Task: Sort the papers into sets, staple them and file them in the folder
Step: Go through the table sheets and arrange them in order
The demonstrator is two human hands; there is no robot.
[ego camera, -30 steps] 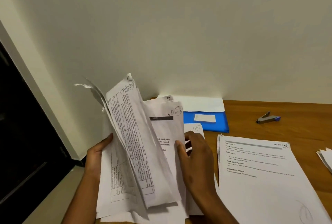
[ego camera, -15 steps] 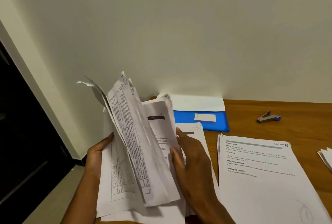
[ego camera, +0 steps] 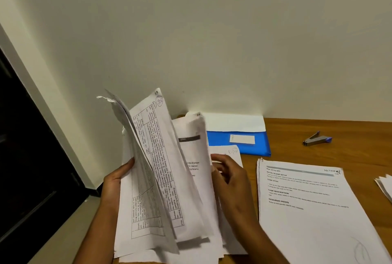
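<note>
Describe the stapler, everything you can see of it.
The stapler is small, with grey metal-looking arms and a blue rear end. It lies on the wooden table near the wall, right of the blue folder, apart from it and from the paper stacks. Its upper arm is raised, so it gapes open. Neither hand touches it.

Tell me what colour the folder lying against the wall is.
Bright blue, with a small white label; white sheets stick out behind the folder. Seen in the head view.

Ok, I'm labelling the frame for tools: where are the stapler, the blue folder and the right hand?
stapler [ego camera: 317,139], head view, on its metal body.
blue folder [ego camera: 237,148], head view, on its blue cover.
right hand [ego camera: 232,176], head view, on its back.
</note>
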